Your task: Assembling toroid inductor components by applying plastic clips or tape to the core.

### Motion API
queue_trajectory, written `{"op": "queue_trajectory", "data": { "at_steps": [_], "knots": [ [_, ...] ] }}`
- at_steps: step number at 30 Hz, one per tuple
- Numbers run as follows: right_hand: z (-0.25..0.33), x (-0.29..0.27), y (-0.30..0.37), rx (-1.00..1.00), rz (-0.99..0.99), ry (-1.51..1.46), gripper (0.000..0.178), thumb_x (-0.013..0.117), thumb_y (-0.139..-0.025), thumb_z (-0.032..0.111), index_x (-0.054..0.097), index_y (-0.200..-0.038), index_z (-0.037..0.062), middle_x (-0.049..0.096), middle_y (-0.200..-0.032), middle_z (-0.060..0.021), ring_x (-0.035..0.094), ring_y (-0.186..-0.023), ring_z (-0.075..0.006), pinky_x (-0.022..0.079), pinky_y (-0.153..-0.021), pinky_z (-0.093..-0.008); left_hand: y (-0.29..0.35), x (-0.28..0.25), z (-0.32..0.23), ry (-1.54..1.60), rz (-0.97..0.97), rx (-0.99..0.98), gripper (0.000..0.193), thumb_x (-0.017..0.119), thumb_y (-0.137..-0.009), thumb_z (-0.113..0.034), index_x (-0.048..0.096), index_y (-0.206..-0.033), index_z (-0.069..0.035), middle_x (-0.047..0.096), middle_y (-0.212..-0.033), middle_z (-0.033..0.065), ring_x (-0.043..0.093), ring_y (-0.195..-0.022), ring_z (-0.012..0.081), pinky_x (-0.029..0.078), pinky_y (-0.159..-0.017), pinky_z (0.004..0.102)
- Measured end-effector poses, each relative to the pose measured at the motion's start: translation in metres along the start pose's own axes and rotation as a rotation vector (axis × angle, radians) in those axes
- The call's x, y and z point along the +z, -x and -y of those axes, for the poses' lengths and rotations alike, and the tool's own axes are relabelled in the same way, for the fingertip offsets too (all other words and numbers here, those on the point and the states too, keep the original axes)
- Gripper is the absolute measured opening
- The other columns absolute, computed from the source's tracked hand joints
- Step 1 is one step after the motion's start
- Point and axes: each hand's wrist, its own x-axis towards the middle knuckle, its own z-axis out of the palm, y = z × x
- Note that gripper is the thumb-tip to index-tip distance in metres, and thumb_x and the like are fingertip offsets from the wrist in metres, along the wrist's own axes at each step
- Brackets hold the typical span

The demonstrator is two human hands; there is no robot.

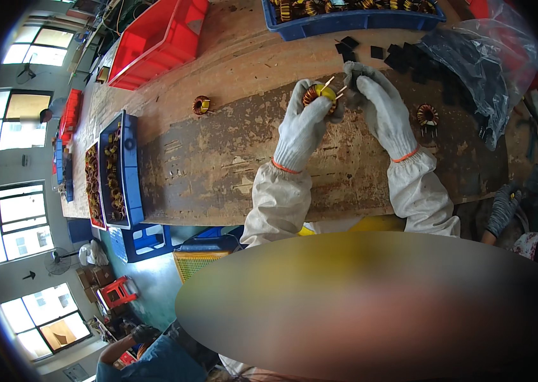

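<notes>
My left hand, in a white knit glove, is closed around a ring-shaped coil wound with copper wire, with yellow on its side. Bare wire leads stick out of the coil toward my right hand. The gloved right hand is just right of those leads, thumb and fingers pinched together. Something dark shows at its fingertips, too small and shaded to name. Beyond that hand lie several small black square pieces. One loose coil rests to the left on the worn wooden table, another coil to the right.
A blue tray of coils stands at the far side, an open red bin far left. Nearer left is another coil-filled blue tray. A clear plastic bag lies far right. Other people's gloved hand and blue-clothed body show nearby.
</notes>
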Motion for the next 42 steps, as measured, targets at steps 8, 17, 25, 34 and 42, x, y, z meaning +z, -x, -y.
{"op": "queue_trajectory", "data": {
  "at_steps": [8, 17, 25, 34, 42],
  "knots": [
    [-0.004, 0.005, 0.004, 0.160, 0.175, -0.478, 0.035, 0.055, -0.100, 0.017, 0.056, -0.128, -0.0028, 0.067, -0.110, -0.0099, 0.066, -0.091, -0.0183, 0.053, -0.085, -0.0355, 0.005, -0.003, 0.000, 0.023, -0.055, 0.040, 0.024, 0.063, -0.091, -0.007, 0.051, -0.112, -0.008, 0.061, -0.094, 0.0033, 0.059, -0.074, 0.0126, 0.049, -0.065, 0.0281],
    [-0.005, 0.004, 0.004, 0.181, 0.213, -0.432, 0.038, 0.057, -0.100, 0.021, 0.054, -0.130, -0.0021, 0.066, -0.112, -0.0073, 0.064, -0.089, -0.0142, 0.054, -0.082, -0.0335, 0.004, -0.009, -0.002, -0.048, -0.047, 0.043, 0.023, 0.065, -0.093, -0.008, 0.054, -0.113, -0.009, 0.062, -0.100, 0.0032, 0.061, -0.081, 0.0118, 0.053, -0.071, 0.0261],
    [-0.007, 0.000, 0.003, 0.175, 0.281, -0.407, 0.043, 0.058, -0.099, 0.022, 0.053, -0.134, -0.0021, 0.066, -0.109, -0.0064, 0.063, -0.089, -0.0126, 0.053, -0.082, -0.0322, 0.005, -0.011, -0.004, -0.296, -0.072, 0.180, 0.028, 0.068, -0.086, 0.000, 0.051, -0.109, -0.003, 0.066, -0.100, 0.0066, 0.062, -0.081, 0.0092, 0.054, -0.070, 0.0232],
    [-0.006, 0.001, 0.006, 0.176, 0.267, -0.356, 0.040, 0.058, -0.098, 0.014, 0.054, -0.134, -0.0032, 0.066, -0.106, -0.0083, 0.064, -0.091, -0.0151, 0.054, -0.081, -0.0326, 0.006, -0.012, -0.005, -0.316, -0.091, 0.182, 0.029, 0.069, -0.086, -0.002, 0.051, -0.109, -0.003, 0.065, -0.101, 0.0061, 0.059, -0.081, 0.0076, 0.052, -0.070, 0.0220],
    [-0.006, 0.003, 0.006, 0.172, 0.208, -0.268, 0.040, 0.060, -0.097, 0.010, 0.054, -0.135, -0.0002, 0.066, -0.116, -0.0086, 0.065, -0.094, -0.0162, 0.054, -0.082, -0.0327, 0.006, -0.012, -0.008, -0.396, -0.117, 0.174, 0.030, 0.070, -0.084, -0.002, 0.054, -0.108, -0.003, 0.062, -0.097, 0.0035, 0.057, -0.083, 0.0073, 0.050, -0.074, 0.0227]
  ]
}}
